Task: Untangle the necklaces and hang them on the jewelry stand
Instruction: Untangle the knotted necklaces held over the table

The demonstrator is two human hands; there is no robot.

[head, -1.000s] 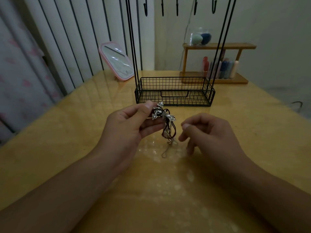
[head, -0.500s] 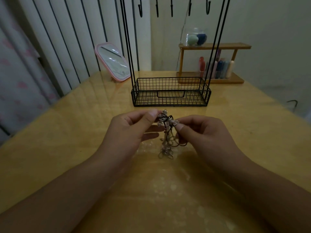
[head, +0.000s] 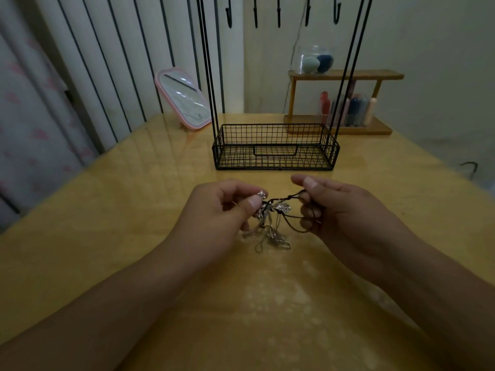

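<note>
A tangled bunch of necklaces, dark cords and silver chains with small silver pendants, hangs between my hands just above the wooden table. My left hand pinches the pendant end of the bunch. My right hand grips a dark cord and holds it out to the right, with a loop around its fingers. The loose chain ends rest on the table. Behind stands the black wire jewelry stand, with a basket base, tall posts and several bare hooks at the top edge.
A pink-framed mirror leans at the back left. At the back right, a wooden shelf holds bottles and a clear jar with sponges. Striped panels and a curtain run along the left table edge.
My right hand went from empty beside the bunch to gripping a dark cord, then drew it rightward, spreading the tangle. The bunch sank closer to the table. The view tilted down slightly.
</note>
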